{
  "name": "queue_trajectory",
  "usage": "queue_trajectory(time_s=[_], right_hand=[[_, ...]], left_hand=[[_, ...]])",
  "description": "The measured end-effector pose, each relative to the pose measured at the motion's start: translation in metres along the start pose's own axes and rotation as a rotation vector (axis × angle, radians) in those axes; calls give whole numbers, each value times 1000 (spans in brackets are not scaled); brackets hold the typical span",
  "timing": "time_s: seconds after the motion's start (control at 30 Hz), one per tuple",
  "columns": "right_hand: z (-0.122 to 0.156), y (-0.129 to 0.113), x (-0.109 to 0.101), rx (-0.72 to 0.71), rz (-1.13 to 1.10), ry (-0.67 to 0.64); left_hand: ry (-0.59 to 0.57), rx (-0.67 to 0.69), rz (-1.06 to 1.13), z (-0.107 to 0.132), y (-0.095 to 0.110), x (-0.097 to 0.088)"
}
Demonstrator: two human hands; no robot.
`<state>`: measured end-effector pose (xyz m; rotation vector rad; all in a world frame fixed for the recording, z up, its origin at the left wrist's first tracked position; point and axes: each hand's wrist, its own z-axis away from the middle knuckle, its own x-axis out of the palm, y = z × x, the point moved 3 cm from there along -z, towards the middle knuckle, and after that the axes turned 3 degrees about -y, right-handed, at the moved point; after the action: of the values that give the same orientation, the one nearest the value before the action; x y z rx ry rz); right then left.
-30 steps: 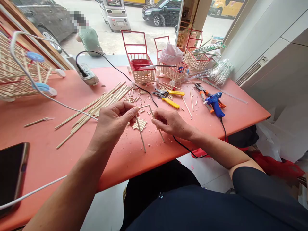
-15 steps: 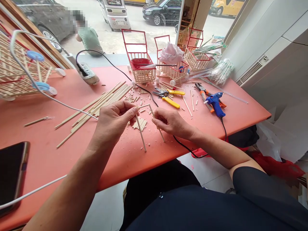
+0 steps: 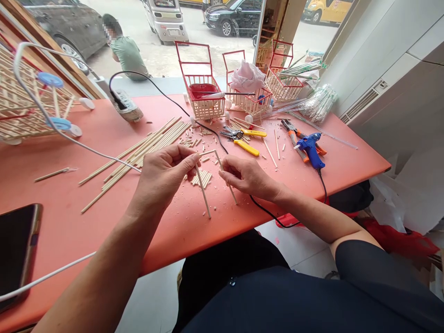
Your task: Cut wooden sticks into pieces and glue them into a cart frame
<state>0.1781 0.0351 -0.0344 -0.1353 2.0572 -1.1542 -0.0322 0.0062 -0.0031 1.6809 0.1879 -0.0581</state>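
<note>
Over the red table (image 3: 62, 222) my left hand (image 3: 163, 178) pinches the top of one thin wooden stick (image 3: 203, 194). My right hand (image 3: 248, 175) pinches a second stick (image 3: 229, 187) a little to the right. A short crosspiece (image 3: 208, 152) links the two sticks at the top, forming a small frame. Both lower ends point down toward the table's front edge. A small pile of short cut sticks (image 3: 201, 178) lies just behind the frame.
Long sticks (image 3: 138, 152) lie at centre left. Yellow-handled cutters (image 3: 244, 145), orange pliers (image 3: 294, 134) and a blue glue gun (image 3: 310, 150) with a black cord sit to the right. Small stick carts (image 3: 203, 99) stand at the back. A phone (image 3: 17, 249) lies front left.
</note>
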Motion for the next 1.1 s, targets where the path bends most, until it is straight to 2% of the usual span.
queue_trajectory(time_s=[1.1], right_hand=[[0,0,-1,-6,7,8]], left_hand=[[-3,1,5,0,1,1]])
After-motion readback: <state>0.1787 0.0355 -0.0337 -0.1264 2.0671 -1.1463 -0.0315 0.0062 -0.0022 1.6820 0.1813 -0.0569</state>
